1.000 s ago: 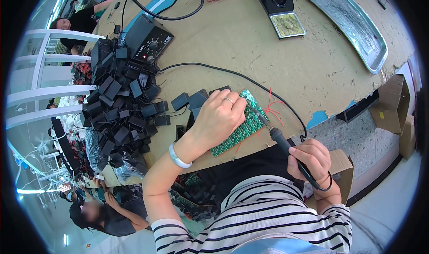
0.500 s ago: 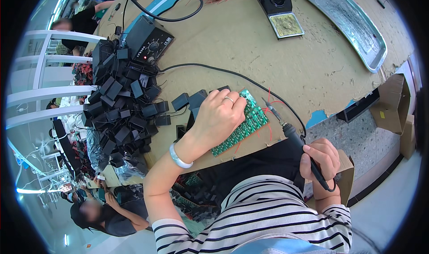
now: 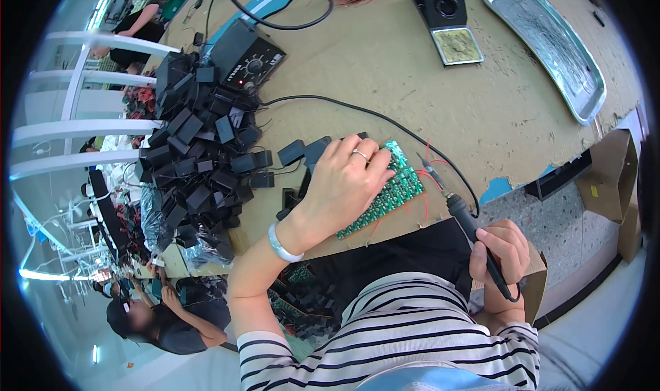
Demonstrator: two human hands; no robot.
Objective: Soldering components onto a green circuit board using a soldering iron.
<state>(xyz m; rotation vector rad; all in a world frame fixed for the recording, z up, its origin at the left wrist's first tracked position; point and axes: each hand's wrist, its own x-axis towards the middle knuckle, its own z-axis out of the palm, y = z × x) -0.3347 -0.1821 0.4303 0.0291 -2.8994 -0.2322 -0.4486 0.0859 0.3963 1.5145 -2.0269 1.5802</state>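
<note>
My right hand (image 3: 505, 252) is closed round the handle of a soldering iron (image 3: 465, 216), whose tip points up and left, just past the right edge of a green circuit board panel (image 3: 395, 197). The panel lies at the table's near edge, with thin red wires sticking out along its side. Across its left part rests my left hand (image 3: 349, 181), fingers curled and drawn together; whatever they pinch is hidden. Several small black boxes (image 3: 292, 152) lie beside and partly behind that hand.
A large heap of black boxes (image 3: 199, 150) with leads fills the table's left side, by a black soldering station (image 3: 247, 58). Its cable arcs across the table. Farther off are an iron stand (image 3: 447, 7) with a sponge tray and a metal tray (image 3: 550, 54). Cartons (image 3: 608, 178) stand right; people work at left.
The whole view has shifted slightly, so the table's things sit farther right in the picture. Both hands keep nearly the same pose, and the iron's tip is still beside the panel.
</note>
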